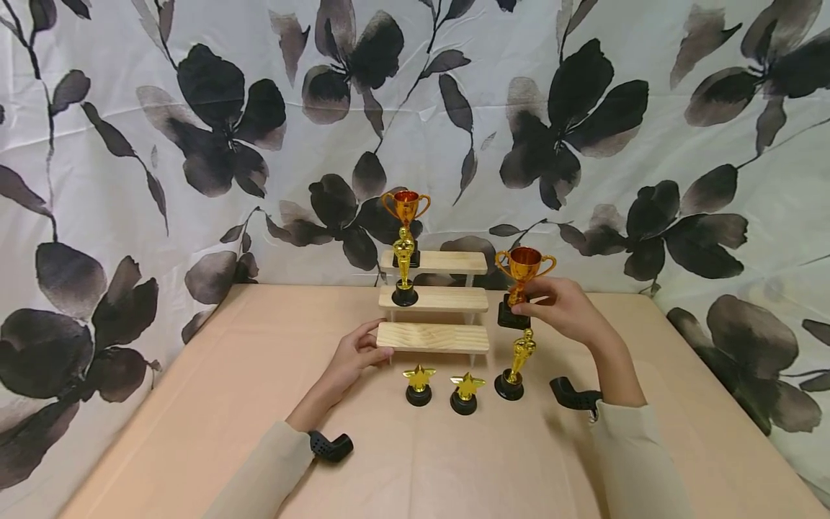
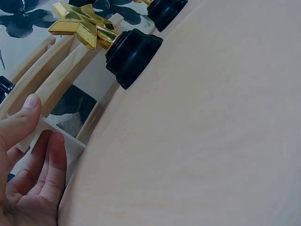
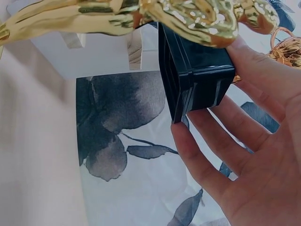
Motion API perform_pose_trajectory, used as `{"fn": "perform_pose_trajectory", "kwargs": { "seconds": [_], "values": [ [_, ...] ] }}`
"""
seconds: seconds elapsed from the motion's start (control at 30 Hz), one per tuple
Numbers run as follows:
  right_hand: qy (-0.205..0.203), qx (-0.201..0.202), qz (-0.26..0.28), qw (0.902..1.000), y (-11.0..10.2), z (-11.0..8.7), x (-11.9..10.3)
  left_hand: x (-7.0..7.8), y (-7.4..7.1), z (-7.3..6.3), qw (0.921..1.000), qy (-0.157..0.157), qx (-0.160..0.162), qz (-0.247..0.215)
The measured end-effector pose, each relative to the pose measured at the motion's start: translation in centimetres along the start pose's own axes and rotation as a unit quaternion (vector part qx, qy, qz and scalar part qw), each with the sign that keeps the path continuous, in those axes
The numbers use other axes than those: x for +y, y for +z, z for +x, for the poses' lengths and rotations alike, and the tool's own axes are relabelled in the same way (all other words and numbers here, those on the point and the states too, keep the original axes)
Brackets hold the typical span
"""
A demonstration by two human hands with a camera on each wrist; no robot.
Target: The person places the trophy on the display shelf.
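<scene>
My right hand (image 1: pixel 565 310) grips a gold-orange trophy cup (image 1: pixel 524 264) by its stem and black base, lifted beside the right end of the three-step wooden shelf (image 1: pixel 433 337). In the right wrist view, fingertips lie against the cup's square black base (image 3: pixel 207 77). My left hand (image 1: pixel 353 357) holds the left end of the lowest step, thumb at the board's front and fingers behind the white side support (image 2: pixel 70 139). Another trophy cup (image 1: pixel 405 205) stands at the left on the top step, and a gold figurine trophy (image 1: pixel 403 254) stands on the middle step in front of it.
Two gold star trophies (image 1: pixel 418 382) (image 1: pixel 466 389) stand on the table (image 1: pixel 389 468) before the shelf. Right of them, below my right hand, stands a second figurine trophy (image 1: pixel 516 362) on a round black base. A floral cloth (image 1: pixel 454 158) hangs behind the table.
</scene>
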State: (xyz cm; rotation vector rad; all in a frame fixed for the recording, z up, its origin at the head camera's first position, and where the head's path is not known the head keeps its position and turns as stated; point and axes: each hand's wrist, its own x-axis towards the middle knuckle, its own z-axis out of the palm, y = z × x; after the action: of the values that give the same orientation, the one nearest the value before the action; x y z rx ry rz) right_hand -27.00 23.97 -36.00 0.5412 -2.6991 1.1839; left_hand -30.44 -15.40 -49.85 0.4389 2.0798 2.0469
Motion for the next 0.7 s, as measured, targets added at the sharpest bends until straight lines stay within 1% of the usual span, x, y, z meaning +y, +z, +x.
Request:
{"fn": "perform_pose_trajectory", "kwargs": {
  "seconds": [0.1, 0.33, 0.5, 0.7],
  "values": [
    [0.001, 0.002, -0.004, 1.0000, -0.02, -0.02, 0.05, -0.06, 0.07, 0.05, 1.0000, 0.001, -0.002, -0.001],
    [0.002, 0.000, -0.009, 1.0000, -0.02, 0.17, 0.28, -0.09, 0.34, 0.18, 1.0000, 0.000, 0.004, -0.003],
    [-0.008, 0.001, -0.010, 0.9999, -0.07, 0.39, 0.40, -0.24, 0.57, 0.30, 1.0000, 0.001, 0.006, -0.008],
    [-0.016, 0.001, -0.007, 0.9998, 0.06, 0.69, 0.44, -0.04, 0.58, 0.36, 0.9999, 0.002, 0.012, -0.011]
  ]
}}
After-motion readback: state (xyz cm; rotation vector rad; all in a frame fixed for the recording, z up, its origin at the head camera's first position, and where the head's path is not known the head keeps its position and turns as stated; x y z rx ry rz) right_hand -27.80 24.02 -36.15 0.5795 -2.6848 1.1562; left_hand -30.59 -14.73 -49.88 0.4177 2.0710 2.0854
